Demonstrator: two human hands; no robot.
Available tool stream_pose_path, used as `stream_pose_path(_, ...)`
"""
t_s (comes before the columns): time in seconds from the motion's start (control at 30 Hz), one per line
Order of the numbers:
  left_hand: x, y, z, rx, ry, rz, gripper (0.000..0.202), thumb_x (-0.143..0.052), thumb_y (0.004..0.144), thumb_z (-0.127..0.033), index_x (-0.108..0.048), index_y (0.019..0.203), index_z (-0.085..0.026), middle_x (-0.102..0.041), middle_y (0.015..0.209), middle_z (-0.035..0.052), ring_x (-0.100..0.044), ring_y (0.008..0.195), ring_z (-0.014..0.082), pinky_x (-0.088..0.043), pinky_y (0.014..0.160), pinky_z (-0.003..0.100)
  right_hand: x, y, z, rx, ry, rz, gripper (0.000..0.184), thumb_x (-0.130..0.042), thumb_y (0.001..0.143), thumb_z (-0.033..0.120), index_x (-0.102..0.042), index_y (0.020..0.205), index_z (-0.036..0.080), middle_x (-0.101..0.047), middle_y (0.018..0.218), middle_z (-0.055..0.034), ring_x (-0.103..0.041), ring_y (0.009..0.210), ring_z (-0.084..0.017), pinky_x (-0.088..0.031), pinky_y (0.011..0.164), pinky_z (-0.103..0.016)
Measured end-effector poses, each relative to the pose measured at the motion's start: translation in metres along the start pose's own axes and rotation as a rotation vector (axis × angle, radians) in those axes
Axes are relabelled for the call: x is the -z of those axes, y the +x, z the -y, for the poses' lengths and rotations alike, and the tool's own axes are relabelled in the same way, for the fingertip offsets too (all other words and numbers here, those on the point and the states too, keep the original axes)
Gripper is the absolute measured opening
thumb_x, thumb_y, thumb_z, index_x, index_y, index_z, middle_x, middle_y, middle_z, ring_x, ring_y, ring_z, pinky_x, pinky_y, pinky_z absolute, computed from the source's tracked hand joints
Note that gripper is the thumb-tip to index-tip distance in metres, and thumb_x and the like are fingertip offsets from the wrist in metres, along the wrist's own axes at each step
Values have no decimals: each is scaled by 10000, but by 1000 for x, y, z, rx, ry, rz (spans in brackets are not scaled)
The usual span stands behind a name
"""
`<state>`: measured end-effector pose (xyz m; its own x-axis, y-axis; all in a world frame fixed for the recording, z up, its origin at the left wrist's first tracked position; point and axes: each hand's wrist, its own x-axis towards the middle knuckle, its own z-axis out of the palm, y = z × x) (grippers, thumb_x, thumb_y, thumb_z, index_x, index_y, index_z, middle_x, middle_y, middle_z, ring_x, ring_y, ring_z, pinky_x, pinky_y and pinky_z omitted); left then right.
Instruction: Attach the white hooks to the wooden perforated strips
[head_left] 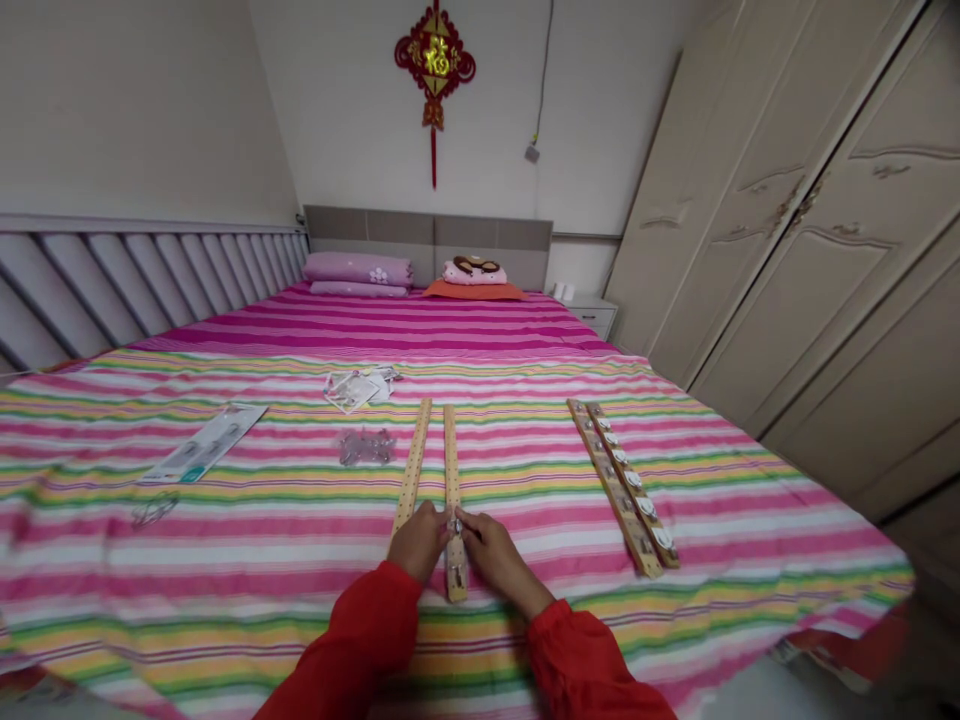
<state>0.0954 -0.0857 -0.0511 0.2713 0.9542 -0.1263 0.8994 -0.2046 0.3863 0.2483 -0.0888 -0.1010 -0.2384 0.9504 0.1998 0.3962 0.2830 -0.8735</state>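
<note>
My left hand (pixel 421 540) and my right hand (pixel 495 555) meet over a narrow wooden strip (pixel 451 460) with holes along it. The fingertips of both are closed on a small shiny metal piece (pixel 456 525) at the strip's surface; its exact kind is too small to make out. Nearer to me, another small metal fitting (pixel 457 575) sits on the same strip. A second wooden strip with holes (pixel 412 465) lies just to the left, its near end hidden by my left hand. Beyond it rests a clear bag of small metal parts (pixel 366 446).
Two wooden strips carrying metal fittings (pixel 611 480) and round white pieces (pixel 634 479) lie to the right. Clear and white packaging (pixel 361 388), a long blister card (pixel 206 443) and a wire-like bundle (pixel 155 508) lie left on the striped bed cover (pixel 300 600). A wardrobe (pixel 810 260) stands right.
</note>
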Motion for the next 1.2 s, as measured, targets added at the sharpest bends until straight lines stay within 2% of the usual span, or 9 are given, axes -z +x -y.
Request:
stream_pose_path(0.23, -5, -2, 2, -41, -77, -77, 212, -489, 824, -184, -659, 948, -167, -563, 895, 59, -559, 848, 170, -400, 768, 258, 3, 1, -8, -42, 350, -56, 440, -600, 797, 410, -652, 1191, 221, -681, 1177, -75, -574, 1144, -285, -407, 1008, -466)
stream_pose_path(0.33, -4, 3, 11, -99, -233, -99, 139, -541, 759, -183, -676, 787, -164, -576, 777, 35, -555, 751, 159, -416, 712, 255, 2, 1, -14, -109, 430, -97, 503, -628, 762, 477, -649, 1195, 223, -664, 1203, -83, -588, 1108, -296, -460, 938, -462)
stream_pose_path(0.4, 3, 9, 22, -93, -405, -164, 144, -553, 732, -210, -686, 762, -163, -608, 748, 33, -570, 718, 160, -435, 685, 256, -2, 0, -18, -161, 446, -138, 538, -637, 745, 488, -640, 1206, 211, -666, 1190, -96, -611, 1044, -291, -505, 848, -429)
stream_pose_path(0.53, 23, 24, 58, 66, -632, -434, 241, -532, 714, -282, -697, 843, -162, -687, 804, 51, -624, 749, 183, -475, 701, 275, -8, -1, -24, -206, 446, -208, 572, -667, 716, 460, -645, 1197, 152, -725, 951, -100, -636, 865, -259, -511, 750, -379)
stream_pose_path(0.6, 33, 30, 75, 179, -600, -544, 233, -532, 698, -291, -692, 813, -168, -696, 772, 43, -634, 739, 182, -479, 711, 272, -9, -1, -25, -213, 466, -218, 556, -670, 713, 455, -654, 1180, 152, -717, 823, -69, -622, 746, -228, -504, 693, -359)
stream_pose_path(0.7, 43, 38, 90, 287, -516, -622, 224, -538, 698, -313, -686, 788, -170, -697, 757, 46, -635, 743, 187, -473, 728, 275, -9, -1, -23, -224, 498, -213, 532, -665, 718, 458, -663, 1155, 155, -672, 710, -27, -562, 615, -181, -475, 612, -325)
stream_pose_path(0.83, 49, 46, 91, 385, -459, -603, 220, -578, 704, -382, -680, 724, -188, -689, 718, 65, -628, 731, 230, -459, 686, 322, -8, -2, -19, -239, 518, -213, 527, -673, 701, 480, -679, 1107, 143, -626, 660, -12, -510, 566, -160, -435, 570, -304)
stream_pose_path(1.0, 55, 57, 81, 599, -346, -495, 250, -608, 708, -466, -699, 749, -237, -715, 846, 77, -634, 818, 285, -457, 681, 373, -8, -2, -16, -239, 522, -232, 511, -691, 682, 493, -692, 1056, 144, -582, 614, 2, -484, 562, -156, -402, 554, -292)
stream_pose_path(1.2, 57, 59, 78, 644, -312, -434, 187, -558, 761, -378, -682, 731, -241, -707, 883, 76, -633, 863, 279, -468, 717, 374, -7, -2, -14, -245, 520, -230, 536, -685, 683, 503, -682, 1061, 122, -541, 578, 18, -464, 549, -147, -379, 545, -283)
